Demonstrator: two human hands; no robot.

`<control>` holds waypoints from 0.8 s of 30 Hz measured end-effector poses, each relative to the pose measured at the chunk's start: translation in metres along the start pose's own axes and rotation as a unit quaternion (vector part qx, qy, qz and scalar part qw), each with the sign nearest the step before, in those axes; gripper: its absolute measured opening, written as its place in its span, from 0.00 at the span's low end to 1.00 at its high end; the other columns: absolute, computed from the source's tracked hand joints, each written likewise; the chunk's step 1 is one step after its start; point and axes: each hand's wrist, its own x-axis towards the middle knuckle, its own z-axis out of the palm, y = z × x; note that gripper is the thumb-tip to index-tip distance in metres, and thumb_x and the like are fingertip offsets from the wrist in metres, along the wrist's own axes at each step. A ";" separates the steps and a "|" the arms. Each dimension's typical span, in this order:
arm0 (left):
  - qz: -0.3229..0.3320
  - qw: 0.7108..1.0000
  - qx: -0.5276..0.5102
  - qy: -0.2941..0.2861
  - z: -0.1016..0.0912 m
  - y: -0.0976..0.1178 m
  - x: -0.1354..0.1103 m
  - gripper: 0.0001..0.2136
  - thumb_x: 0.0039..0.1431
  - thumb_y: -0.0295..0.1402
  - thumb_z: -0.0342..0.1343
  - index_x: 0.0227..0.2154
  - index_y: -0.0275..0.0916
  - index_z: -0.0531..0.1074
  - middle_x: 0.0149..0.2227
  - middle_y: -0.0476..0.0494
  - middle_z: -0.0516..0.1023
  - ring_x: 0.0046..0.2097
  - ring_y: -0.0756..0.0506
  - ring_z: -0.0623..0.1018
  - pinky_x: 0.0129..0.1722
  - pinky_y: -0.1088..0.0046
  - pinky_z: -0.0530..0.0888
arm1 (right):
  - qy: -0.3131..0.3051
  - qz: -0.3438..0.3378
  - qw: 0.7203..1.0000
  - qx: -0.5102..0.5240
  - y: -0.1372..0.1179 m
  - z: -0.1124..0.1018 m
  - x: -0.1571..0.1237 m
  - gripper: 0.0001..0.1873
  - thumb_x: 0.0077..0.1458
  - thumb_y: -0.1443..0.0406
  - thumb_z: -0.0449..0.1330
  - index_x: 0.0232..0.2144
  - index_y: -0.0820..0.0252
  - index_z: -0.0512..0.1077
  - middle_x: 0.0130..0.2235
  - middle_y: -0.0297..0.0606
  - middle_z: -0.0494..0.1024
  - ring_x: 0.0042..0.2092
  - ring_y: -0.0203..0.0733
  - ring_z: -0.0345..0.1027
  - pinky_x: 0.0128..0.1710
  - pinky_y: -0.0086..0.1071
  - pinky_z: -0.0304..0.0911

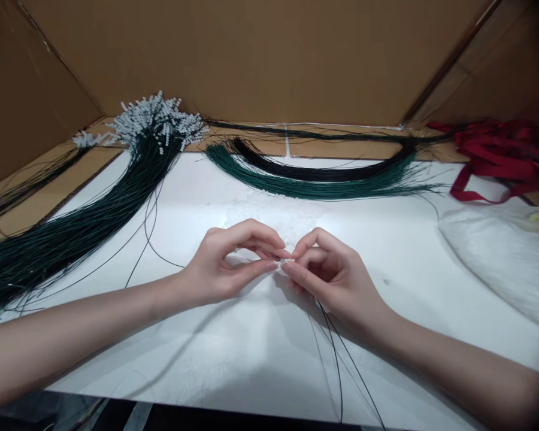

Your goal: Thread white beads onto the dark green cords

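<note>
My left hand (233, 257) and my right hand (327, 266) meet over the middle of the white board, each pinching with thumb and fingertips. Between them is a small white piece (286, 261), partly covered by the fingers; its exact shape is too small to tell. Thin dark wires (335, 341) come out below my right hand and trail to the board's front edge. Just beyond the hands lies a spread of tiny whitish, bead-like bits (278, 209), partly hidden by the fingers.
A big bundle of dark green wires (103, 203) with white beaded tips (155, 123) lies left. Bare green wires (314, 187) and black wires (314, 172) curve across the back. Red ribbon (498, 155) and a clear plastic bag (507, 257) are right. Cardboard walls (260, 60) enclose the back.
</note>
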 end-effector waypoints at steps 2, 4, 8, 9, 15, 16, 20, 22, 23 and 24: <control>-0.018 1.000 -0.016 -0.012 -0.001 0.001 0.000 0.13 0.58 0.23 0.62 0.46 0.36 0.71 0.43 0.41 0.80 0.44 0.47 0.82 0.46 0.72 0.80 | -0.004 0.001 1.000 0.009 0.001 -0.001 0.000 0.13 0.58 0.60 0.65 0.35 0.56 0.64 0.22 0.26 0.72 0.23 0.32 0.61 0.24 0.26 0.56; -0.025 0.999 -0.021 -0.012 -0.002 0.001 0.001 0.13 0.59 0.24 0.61 0.47 0.36 0.71 0.44 0.40 0.80 0.44 0.47 0.81 0.46 0.73 0.79 | -0.007 -0.003 1.000 0.001 0.001 -0.001 0.000 0.13 0.57 0.60 0.66 0.37 0.56 0.65 0.22 0.26 0.72 0.24 0.33 0.61 0.24 0.27 0.57; -0.023 1.000 0.000 0.005 -0.003 -0.002 0.002 0.11 0.61 0.25 0.60 0.46 0.37 0.72 0.39 0.44 0.78 0.41 0.49 0.79 0.42 0.75 0.77 | -0.015 -0.019 0.999 -0.025 0.000 -0.001 0.000 0.09 0.59 0.61 0.64 0.38 0.58 0.69 0.22 0.27 0.70 0.24 0.32 0.61 0.24 0.26 0.56; -0.021 1.000 0.007 0.009 -0.002 -0.003 0.002 0.10 0.61 0.25 0.60 0.45 0.37 0.72 0.38 0.44 0.78 0.40 0.49 0.78 0.41 0.75 0.77 | -0.016 -0.021 0.999 -0.032 -0.001 -0.001 0.000 0.08 0.59 0.61 0.64 0.38 0.58 0.70 0.22 0.27 0.70 0.24 0.32 0.61 0.24 0.26 0.55; -0.019 1.000 0.015 0.009 -0.001 -0.005 0.000 0.10 0.61 0.25 0.59 0.45 0.38 0.72 0.36 0.45 0.76 0.38 0.49 0.76 0.39 0.73 0.75 | -0.015 -0.019 0.998 -0.050 -0.003 0.000 0.000 0.10 0.59 0.59 0.64 0.33 0.60 0.71 0.22 0.29 0.69 0.24 0.32 0.60 0.24 0.27 0.55; -0.020 1.000 0.010 0.009 -0.002 -0.004 0.000 0.10 0.61 0.25 0.59 0.45 0.38 0.72 0.36 0.45 0.76 0.38 0.49 0.76 0.39 0.73 0.74 | -0.016 -0.017 0.998 -0.051 -0.004 0.000 0.000 0.11 0.59 0.59 0.63 0.31 0.60 0.71 0.22 0.29 0.69 0.24 0.32 0.60 0.24 0.27 0.54; -0.025 1.000 -0.005 0.008 -0.003 -0.003 0.000 0.10 0.61 0.24 0.59 0.45 0.36 0.71 0.37 0.45 0.75 0.39 0.50 0.75 0.40 0.74 0.73 | -0.027 -0.014 0.998 -0.064 -0.008 0.001 0.000 0.16 0.61 0.58 0.60 0.25 0.60 0.68 0.21 0.30 0.66 0.23 0.32 0.58 0.23 0.28 0.52; -0.025 1.000 -0.007 0.008 -0.003 -0.003 0.001 0.10 0.61 0.24 0.59 0.45 0.36 0.71 0.37 0.45 0.75 0.39 0.50 0.75 0.40 0.74 0.73 | -0.029 -0.022 0.997 -0.075 -0.009 0.000 0.000 0.18 0.62 0.58 0.59 0.22 0.60 0.66 0.21 0.30 0.65 0.23 0.31 0.57 0.23 0.28 0.51; -0.025 1.000 -0.008 0.009 -0.003 -0.003 0.001 0.10 0.61 0.24 0.59 0.45 0.36 0.71 0.37 0.45 0.75 0.39 0.50 0.75 0.40 0.74 0.73 | -0.029 -0.027 0.996 -0.082 -0.009 0.000 0.001 0.19 0.62 0.58 0.58 0.21 0.60 0.66 0.21 0.29 0.65 0.23 0.31 0.57 0.23 0.28 0.51; -0.023 1.000 -0.008 0.009 -0.003 -0.003 0.002 0.10 0.61 0.24 0.59 0.45 0.36 0.71 0.36 0.45 0.75 0.38 0.50 0.75 0.40 0.74 0.73 | -0.028 -0.030 0.995 -0.089 -0.009 0.000 0.001 0.20 0.62 0.58 0.58 0.20 0.60 0.65 0.21 0.30 0.65 0.23 0.31 0.56 0.23 0.29 0.51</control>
